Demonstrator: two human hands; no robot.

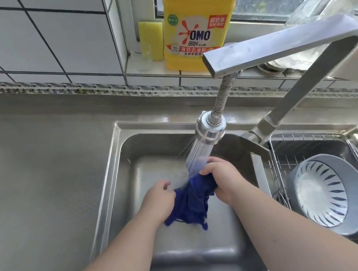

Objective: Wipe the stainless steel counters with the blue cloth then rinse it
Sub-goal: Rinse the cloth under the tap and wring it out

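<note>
The blue cloth (191, 203) hangs bunched and wet over the steel sink basin (117, 167). My left hand (159, 198) grips its left side and my right hand (222, 180) grips its top right. Water sprays from the tap's spray head (210, 130) onto the top of the cloth, just above my right hand. The stainless steel counter (36, 180) stretches away to the left of the sink.
A wire rack (274, 144) in the right basin holds a grey bowl (330, 194). On the window ledge stand a yellow detergent bottle (198, 21), a yellow sponge (151, 37) and a small glass (141, 56). The steel tap arm (276, 44) crosses overhead.
</note>
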